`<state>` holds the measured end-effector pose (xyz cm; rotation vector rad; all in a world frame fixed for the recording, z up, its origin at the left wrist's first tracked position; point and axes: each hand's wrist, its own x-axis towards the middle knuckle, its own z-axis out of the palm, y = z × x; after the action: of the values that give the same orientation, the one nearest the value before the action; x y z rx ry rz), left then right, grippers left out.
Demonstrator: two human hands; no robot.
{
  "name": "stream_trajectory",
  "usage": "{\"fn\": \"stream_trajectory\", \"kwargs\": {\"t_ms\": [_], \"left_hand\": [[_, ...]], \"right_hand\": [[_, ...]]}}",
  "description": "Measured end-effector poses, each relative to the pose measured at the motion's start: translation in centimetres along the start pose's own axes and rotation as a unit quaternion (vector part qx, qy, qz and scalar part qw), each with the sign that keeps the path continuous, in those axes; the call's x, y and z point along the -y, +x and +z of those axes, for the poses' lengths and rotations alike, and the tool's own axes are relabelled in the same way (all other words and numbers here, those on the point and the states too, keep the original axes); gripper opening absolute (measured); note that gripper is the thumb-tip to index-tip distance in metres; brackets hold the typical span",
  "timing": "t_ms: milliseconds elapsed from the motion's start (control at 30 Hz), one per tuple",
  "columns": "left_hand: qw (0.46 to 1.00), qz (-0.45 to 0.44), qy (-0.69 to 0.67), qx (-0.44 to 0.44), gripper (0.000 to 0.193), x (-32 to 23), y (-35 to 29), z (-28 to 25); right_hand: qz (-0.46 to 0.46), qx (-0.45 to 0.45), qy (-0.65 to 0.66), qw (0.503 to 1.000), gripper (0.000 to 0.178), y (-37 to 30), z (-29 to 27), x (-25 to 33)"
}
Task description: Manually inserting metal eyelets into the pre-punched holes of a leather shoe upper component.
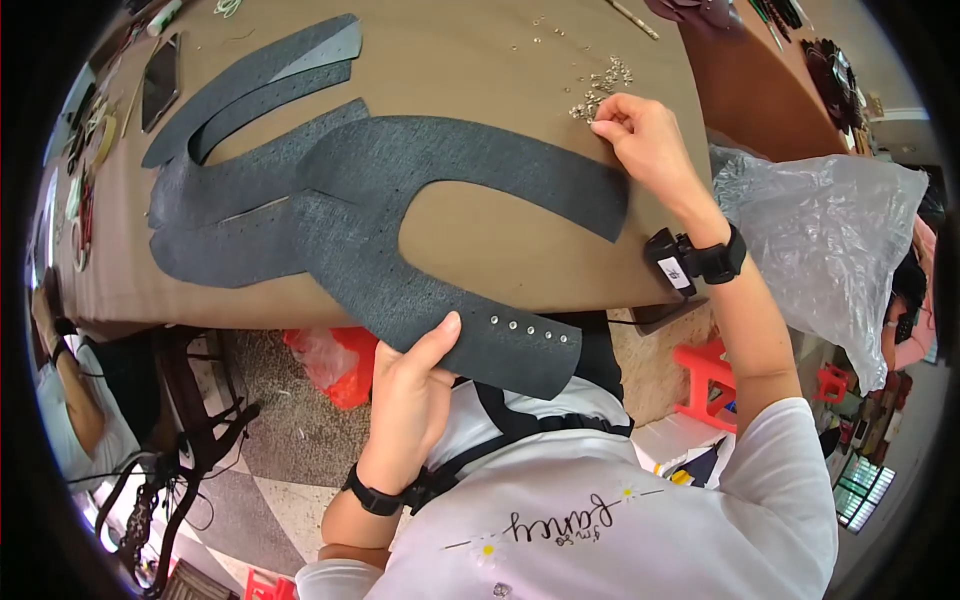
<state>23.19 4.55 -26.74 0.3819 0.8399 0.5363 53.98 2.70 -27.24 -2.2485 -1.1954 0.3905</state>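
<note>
My left hand (415,385) grips the near strip of a dark grey, curved leather-like piece (362,240), thumb on top and fingers underneath. That strip hangs past the table edge and carries a row of several shiny metal eyelets (531,330). The piece's other arm curves away to the right across the table. By a scattered heap of small metal eyelets (606,82), my right hand (640,135) has thumb and forefinger pinched together; whatever is between the tips is too small to make out. More dark grey cut pieces (230,215) lie overlapping at the left.
A brown-covered table (480,60) bears a phone (161,82) at far left, with tools and tape (102,140) along that edge. Clear plastic sheeting (810,230) hangs at right above a red stool (705,385). Another person's arm (75,390) shows at left.
</note>
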Motion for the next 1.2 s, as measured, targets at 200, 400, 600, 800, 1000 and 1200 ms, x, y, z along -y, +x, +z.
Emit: {"fn": "stream_trajectory", "kwargs": {"t_ms": [200, 400, 600, 800, 1000, 1200], "left_hand": [[1.0, -0.015, -0.012, 0.017, 0.032, 0.2, 0.2, -0.2], [0.999, -0.025, -0.021, 0.021, 0.025, 0.6, 0.3, 0.1], [0.999, -0.031, 0.005, 0.01, 0.021, 0.8, 0.1, 0.1], [1.0, -0.017, 0.021, 0.006, 0.016, 1.0, -0.2, 0.1], [0.999, -0.034, 0.009, 0.016, 0.012, 1.1, -0.6, -0.1], [0.999, -0.054, 0.008, -0.001, 0.023, 1.1, -0.7, 0.2]], "right_hand": [[-0.081, -0.019, -0.104, 0.991, 0.007, -0.9, 0.3, 0.6], [-0.149, 0.072, 0.1, 0.981, 0.004, -8.5, 0.8, 6.0], [-0.227, 0.074, 0.137, 0.961, 0.015, -13.2, 5.4, 8.3], [-0.252, 0.05, 0.099, 0.961, 0.014, -13.3, 6.1, 8.2], [-0.345, -0.019, -0.001, 0.938, 0.022, -14.2, 6.5, 8.1], [-0.349, -0.011, -0.027, 0.937, 0.028, -15.5, 6.5, 8.7]]}}
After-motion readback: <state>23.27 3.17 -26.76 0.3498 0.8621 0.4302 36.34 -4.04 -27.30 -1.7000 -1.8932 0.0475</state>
